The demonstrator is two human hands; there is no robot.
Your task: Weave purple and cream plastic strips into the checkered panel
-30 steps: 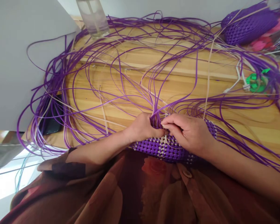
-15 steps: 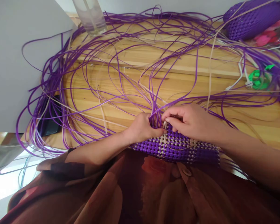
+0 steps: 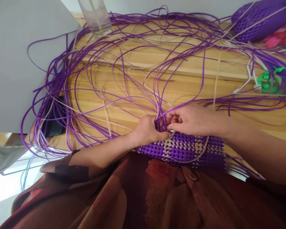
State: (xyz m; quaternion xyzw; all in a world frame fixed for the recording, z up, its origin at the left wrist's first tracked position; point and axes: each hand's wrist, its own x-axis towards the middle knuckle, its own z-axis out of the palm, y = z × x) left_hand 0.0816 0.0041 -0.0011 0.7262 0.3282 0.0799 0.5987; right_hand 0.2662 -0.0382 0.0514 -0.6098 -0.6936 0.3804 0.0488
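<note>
A purple-and-beige woven piece (image 3: 186, 148), perhaps the side of a basket, lies against my clothing at the table's near edge. My left hand (image 3: 149, 130) is closed on its upper edge, thumb in front, where several loose purple strips (image 3: 160, 106) rise from the weave. Close beside it, my right hand (image 3: 195, 120) pinches a pale beige strip (image 3: 173, 131) at the same edge. A thin beige loop (image 3: 200, 156) hangs down over the front of the weave. My fingertips partly hide where that strip enters the weave.
Long purple strips (image 3: 54, 82) sprawl across the wooden table (image 3: 138, 84) and over its left end. A clear bottle (image 3: 96, 19) stands at the back left. A dark flat object (image 3: 56, 124) lies beneath strips. Green ribbon (image 3: 268, 82) and a purple woven item (image 3: 259, 20) are at right.
The beige loop over the weave has become wider and hangs lower. My right hand's fingers have shifted slightly at the edge, while my left hand keeps its hold. The view has shifted a little.
</note>
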